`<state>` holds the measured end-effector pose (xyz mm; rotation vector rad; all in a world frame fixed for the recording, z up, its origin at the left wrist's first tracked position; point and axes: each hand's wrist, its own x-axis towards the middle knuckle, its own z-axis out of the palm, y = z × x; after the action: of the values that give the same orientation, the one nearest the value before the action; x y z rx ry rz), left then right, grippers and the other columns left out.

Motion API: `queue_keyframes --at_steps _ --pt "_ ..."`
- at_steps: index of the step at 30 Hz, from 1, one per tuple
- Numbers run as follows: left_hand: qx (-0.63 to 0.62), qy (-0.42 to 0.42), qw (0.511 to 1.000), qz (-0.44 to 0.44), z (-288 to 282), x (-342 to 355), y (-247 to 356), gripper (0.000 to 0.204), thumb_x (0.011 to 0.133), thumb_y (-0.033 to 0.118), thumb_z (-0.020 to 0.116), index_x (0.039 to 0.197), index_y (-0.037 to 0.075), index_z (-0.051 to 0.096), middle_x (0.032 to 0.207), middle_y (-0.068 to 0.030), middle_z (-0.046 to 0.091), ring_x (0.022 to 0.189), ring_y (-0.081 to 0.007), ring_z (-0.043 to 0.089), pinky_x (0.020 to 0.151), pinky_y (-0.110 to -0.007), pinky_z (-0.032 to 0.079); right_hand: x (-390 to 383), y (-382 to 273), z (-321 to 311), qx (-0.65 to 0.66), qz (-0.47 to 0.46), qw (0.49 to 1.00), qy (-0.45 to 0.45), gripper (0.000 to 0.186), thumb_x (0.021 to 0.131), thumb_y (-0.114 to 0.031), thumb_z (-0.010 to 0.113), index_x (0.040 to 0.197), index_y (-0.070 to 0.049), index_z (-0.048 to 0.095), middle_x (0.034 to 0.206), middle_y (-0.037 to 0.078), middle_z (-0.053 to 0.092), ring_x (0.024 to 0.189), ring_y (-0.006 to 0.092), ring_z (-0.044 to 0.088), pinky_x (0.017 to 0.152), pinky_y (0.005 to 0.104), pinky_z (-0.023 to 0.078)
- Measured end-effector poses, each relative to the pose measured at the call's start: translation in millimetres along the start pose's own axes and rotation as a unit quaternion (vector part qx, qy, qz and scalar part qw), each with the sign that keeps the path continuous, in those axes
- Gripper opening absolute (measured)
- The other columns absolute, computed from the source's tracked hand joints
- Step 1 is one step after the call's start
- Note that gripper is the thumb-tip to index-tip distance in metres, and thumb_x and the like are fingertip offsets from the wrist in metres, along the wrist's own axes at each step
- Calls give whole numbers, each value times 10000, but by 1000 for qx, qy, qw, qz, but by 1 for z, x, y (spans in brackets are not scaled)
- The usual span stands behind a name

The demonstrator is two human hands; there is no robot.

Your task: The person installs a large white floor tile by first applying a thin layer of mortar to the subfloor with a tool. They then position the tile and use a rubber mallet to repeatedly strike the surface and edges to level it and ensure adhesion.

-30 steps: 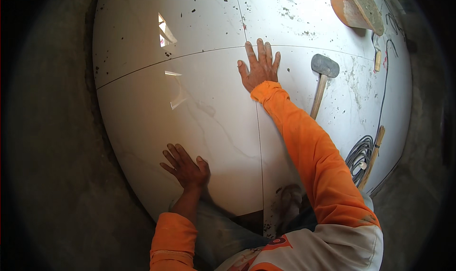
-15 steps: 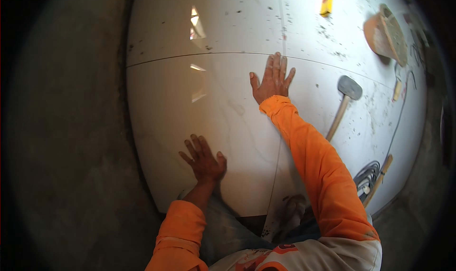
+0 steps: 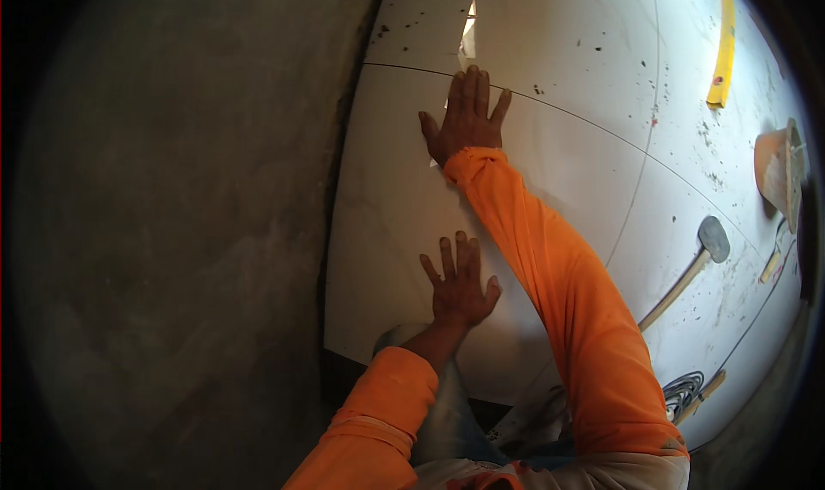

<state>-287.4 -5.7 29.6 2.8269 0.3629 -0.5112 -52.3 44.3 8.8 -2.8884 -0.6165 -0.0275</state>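
Both my hands lie flat on a large white marbled floor tile [image 3: 387, 223] with faint grey veins. My right hand [image 3: 468, 120], fingers spread, presses near the tile's far edge, its fingertips at the dark joint with the tile beyond. Nearer my body, my left hand [image 3: 462, 285] rests palm down with its fingers apart. Neither hand holds anything. To the right of my right forearm, a rubber mallet [image 3: 712, 239] with a grey head and wooden handle lies on the neighbouring tile.
Bare grey concrete floor [image 3: 172, 215] runs along the left of the tiles. At the far right are a yellow spirit level [image 3: 723, 56], a mortar-smeared orange bucket [image 3: 776, 174], a wooden-handled tool [image 3: 770, 267], a coil of dark cable [image 3: 681, 393] and a wooden stick [image 3: 706, 394].
My right hand has slid left along the far joint, away from the joint between the two tiles. The view has turned left, so the mallet, bucket and level appear farther right.
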Motion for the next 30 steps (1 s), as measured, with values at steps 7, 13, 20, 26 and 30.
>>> queue_keyframes --at_steps 7,13,20,26,30 --pt "-13 -62 998 -11 -4 3 1 754 906 498 386 1480 45 204 1574 -159 63 1443 -400 29 1064 -719 19 44 -48 17 39 -98 994 7 790 910 -577 401 1458 -20 283 1532 138 229 1435 323 133 1100 659 73" --pt "-1 -100 995 0 -7 2 -2 739 902 490 412 1462 36 248 1560 -186 111 1435 -420 73 1047 -737 52 62 -77 17 26 -112 993 -5 760 909 -587 395 1464 -76 299 1540 86 241 1438 298 162 1073 692 92" --pt "-7 -144 990 2 -17 8 5 768 889 484 454 1474 48 212 1557 -191 102 1440 -403 68 1054 -730 59 63 -71 17 40 -144 989 -14 781 912 -582 398 1477 -60 264 1551 114 214 1439 328 133 1085 690 57" --pt "-27 -12 1000 -5 -3 -6 -8 782 881 466 467 1481 51 185 1566 -162 88 1439 -396 61 1075 -707 39 -11 -24 4 207 -260 942 -52 669 931 -482 479 1437 -64 349 1501 169 307 1410 320 246 1162 466 185" --pt "-34 16 999 -1 -7 -5 -5 801 864 453 484 1485 58 169 1571 -152 71 1444 -376 51 1084 -698 26 -97 140 -26 237 18 955 179 313 901 -137 577 1197 -37 566 1019 142 612 926 275 604 828 347 500"
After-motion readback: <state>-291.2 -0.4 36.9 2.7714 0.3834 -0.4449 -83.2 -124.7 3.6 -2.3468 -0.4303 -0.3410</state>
